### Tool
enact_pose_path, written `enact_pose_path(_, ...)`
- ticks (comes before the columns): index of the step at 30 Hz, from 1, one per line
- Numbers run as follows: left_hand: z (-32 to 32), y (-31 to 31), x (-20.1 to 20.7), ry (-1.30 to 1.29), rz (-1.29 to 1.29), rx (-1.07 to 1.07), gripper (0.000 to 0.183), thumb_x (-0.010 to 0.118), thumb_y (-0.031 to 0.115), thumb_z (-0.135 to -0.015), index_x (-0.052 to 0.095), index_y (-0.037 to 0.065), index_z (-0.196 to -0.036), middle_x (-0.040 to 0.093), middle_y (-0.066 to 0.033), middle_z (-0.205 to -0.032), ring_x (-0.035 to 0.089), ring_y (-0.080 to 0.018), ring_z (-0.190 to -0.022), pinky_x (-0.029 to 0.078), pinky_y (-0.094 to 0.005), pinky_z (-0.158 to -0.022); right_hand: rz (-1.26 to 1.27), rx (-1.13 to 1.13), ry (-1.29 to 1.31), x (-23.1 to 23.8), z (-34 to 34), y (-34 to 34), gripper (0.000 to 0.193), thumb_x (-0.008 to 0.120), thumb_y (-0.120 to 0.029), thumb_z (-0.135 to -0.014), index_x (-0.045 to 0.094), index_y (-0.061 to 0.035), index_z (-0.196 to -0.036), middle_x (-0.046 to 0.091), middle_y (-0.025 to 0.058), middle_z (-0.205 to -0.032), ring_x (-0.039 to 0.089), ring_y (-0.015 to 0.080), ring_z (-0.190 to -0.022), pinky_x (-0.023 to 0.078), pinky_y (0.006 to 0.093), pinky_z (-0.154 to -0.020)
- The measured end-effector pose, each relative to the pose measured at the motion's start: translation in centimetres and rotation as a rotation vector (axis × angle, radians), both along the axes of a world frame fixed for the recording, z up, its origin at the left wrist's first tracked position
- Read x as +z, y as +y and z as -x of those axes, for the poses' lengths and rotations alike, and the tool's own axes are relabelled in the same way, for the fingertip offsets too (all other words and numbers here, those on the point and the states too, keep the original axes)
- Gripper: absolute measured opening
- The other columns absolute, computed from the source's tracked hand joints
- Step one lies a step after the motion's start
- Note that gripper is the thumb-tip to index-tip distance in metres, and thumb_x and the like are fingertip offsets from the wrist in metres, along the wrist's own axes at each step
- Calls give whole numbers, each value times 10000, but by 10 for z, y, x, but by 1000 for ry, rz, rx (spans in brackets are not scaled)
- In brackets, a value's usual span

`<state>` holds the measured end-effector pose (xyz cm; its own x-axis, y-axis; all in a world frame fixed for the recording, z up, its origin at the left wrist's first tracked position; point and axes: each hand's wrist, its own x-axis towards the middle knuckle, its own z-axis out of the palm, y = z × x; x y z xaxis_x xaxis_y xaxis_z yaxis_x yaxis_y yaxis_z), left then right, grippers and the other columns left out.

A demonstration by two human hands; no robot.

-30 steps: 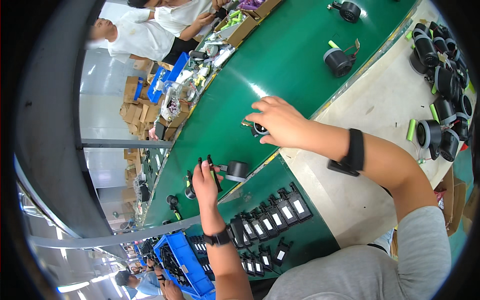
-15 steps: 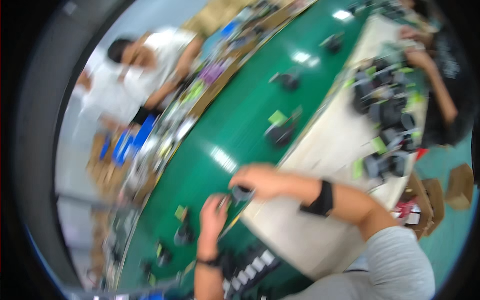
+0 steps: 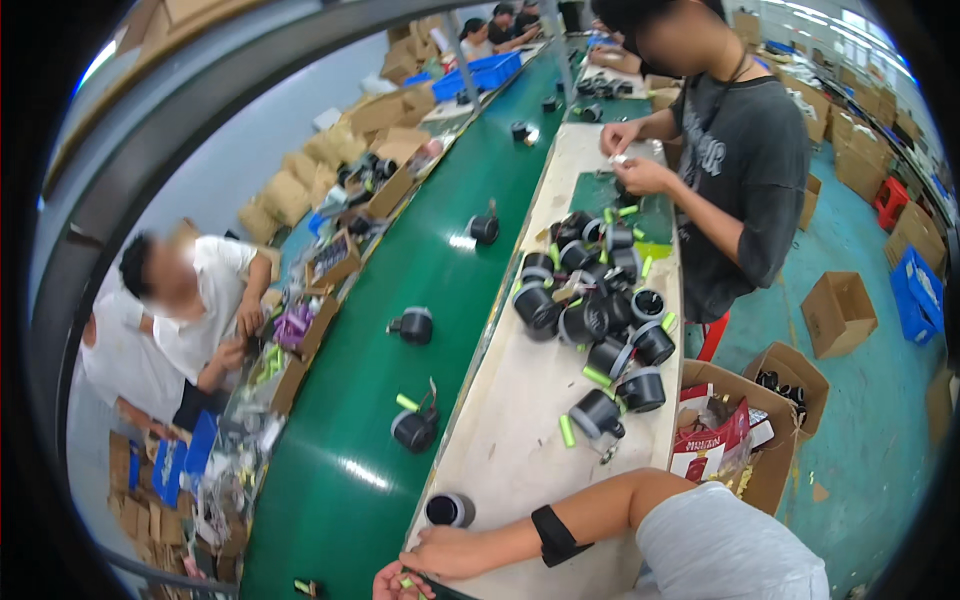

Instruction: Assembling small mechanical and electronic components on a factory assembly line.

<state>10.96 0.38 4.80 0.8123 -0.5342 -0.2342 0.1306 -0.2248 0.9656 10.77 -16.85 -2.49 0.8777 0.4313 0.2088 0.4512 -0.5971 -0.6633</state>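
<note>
Pale bench (image 3: 520,430) is holding a messy pile of black units (image 3: 585,322), and the green belt (image 3: 345,400) is carrying several more, spaced out.

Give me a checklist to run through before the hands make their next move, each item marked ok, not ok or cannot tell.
1. Left hand fully in view: not ok, the lower edge cuts it off.
2. Left grip's contents identified: cannot tell; a green piece shows at it, the rest is hidden.
3. Near cylinder on the bench: ok, close to its edge.
4. Right hand off that cylinder: cannot tell, they are very close.
5. Pile apart from the right hand: ok.
6. Co-worker's hands away from both: ok, farther up the bench.
</note>
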Motion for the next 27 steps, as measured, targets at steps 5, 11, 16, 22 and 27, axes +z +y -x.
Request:
enact_pose_path(5, 17, 24, -17, 7, -125, 227, 237, 544, -55, -888, 511, -36, -1122, 612, -76, -881, 600, -141, -761, 500, -280, -692, -202, -30, -183, -21, -7, -5, 107, 558, -207, -812, 518, -163, -901, 528, 84, -536, 572, 288, -454, 411, 439, -401)
enact_pose_path(11, 54, 33, -16, -201, -406, 261, 200, 635, -23, -855, 604, -31, -1053, 638, -39, -897, 596, -79, -799, 501, -214, -663, -244, 252, -40, 15, 5, -14, 253, 671, -11, -698, 493, -85, -863, 550, 73, -899, 579, 296, -793, 461, 388, -645)
enact_pose_path(16, 69, 26, -20, -50, -473, 296, 181, 694, 2, -810, 616, -20, -971, 653, -44, -802, 609, -80, -701, 497, -211, -606, -296, 309, 76, 12, 4, -7, 173, 679, -80, -806, 523, -49, -873, 578, 92, -830, 610, 277, -718, 469, 368, -584)
enact_pose_path(22, 78, 16, -41, -221, -565, 248, 194, 756, 33, -752, 609, -20, -868, 651, -64, -694, 613, -85, -586, 490, -224, -540, -266, 300, 26, 6, 6, -5, 124, 660, -65, -805, 558, -43, -872, 587, 93, -851, 613, 299, -723, 478, 382, -613)
enact_pose_path(27, 77, 17, -45, -186, -622, 179, 244, 780, 63, -741, 603, -23, -886, 638, -64, -672, 609, -99, -562, 478, -220, -518, -176, 312, 100, 4, 10, -4, 113, 636, -4, -775, 577, -48, -860, 565, 92, -929, 612, 304, -765, 489, 373, -637)
